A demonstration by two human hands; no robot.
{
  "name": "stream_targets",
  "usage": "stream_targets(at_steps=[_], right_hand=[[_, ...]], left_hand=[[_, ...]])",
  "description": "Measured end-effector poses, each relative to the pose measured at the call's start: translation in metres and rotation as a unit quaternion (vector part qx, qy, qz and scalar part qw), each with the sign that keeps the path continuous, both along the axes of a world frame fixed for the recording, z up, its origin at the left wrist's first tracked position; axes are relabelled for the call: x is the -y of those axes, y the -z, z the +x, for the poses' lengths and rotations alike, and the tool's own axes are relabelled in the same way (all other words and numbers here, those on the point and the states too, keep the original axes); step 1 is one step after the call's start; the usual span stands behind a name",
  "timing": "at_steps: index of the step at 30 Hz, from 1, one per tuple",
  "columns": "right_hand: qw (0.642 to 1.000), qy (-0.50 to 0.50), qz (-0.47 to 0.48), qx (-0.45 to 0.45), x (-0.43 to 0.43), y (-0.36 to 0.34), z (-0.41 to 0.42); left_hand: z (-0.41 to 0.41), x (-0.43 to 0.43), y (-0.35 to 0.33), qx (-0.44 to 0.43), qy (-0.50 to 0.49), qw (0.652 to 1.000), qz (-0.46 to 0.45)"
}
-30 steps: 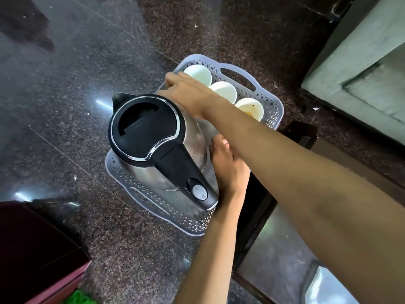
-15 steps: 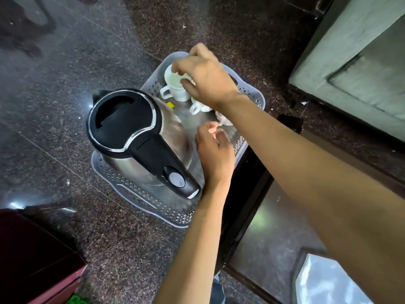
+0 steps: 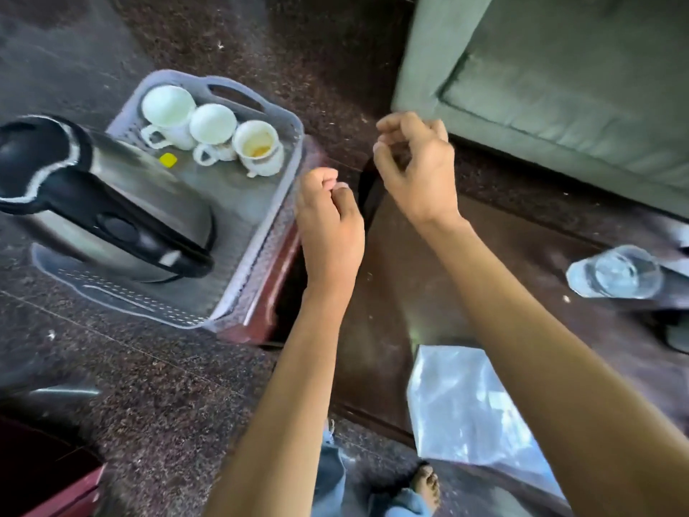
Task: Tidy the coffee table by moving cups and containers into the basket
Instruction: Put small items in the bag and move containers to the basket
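I'm in a home living rm; grey-green sofa (image 3: 559,80) beside a low dark bench (image 3: 428,292); polished speckled stone floor (image 3: 156,386); teacups (image 3: 212,125) & an electric kettle (image 3: 112,210) in a plastic basket (image 3: 257,240); my bare foot (image 3: 425,486) below.

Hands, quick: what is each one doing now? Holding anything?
Left hand: loosely curled, holding nothing, beside the basket.
Right hand: fingers curled but apart, holding nothing, above the coffee table.
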State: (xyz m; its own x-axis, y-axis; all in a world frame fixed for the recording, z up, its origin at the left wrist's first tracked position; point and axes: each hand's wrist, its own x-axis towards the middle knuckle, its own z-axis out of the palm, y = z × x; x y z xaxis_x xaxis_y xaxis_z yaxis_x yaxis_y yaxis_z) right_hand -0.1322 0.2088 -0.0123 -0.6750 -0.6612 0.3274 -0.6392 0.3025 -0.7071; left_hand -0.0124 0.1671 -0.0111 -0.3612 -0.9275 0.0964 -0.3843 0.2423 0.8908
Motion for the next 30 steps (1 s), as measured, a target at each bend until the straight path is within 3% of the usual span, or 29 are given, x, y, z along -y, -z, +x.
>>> stream_targets(at_steps=[10,16,22,30], right_hand=[[0.979,0.180,0.057,0.077,-0.219,0.037,0.004],[0.952,0.239,0.127,0.142,-0.323,0.078,0.028],[0.915,0.237,0.282,0.161,-0.390,0.118,0.048],[0.908,0.156,0.361,0.145,-0.409,0.123,0.054]], left_hand=[[-0.010,-0.156,0.030,0.073,0.166,0.983,0.018],[-0.001,-0.238,0.067,0.126,0.239,0.961,0.052],[0.017,-0.289,0.089,0.197,0.275,0.935,0.110],[0.022,-0.308,0.093,0.244,0.279,0.924,0.099]])
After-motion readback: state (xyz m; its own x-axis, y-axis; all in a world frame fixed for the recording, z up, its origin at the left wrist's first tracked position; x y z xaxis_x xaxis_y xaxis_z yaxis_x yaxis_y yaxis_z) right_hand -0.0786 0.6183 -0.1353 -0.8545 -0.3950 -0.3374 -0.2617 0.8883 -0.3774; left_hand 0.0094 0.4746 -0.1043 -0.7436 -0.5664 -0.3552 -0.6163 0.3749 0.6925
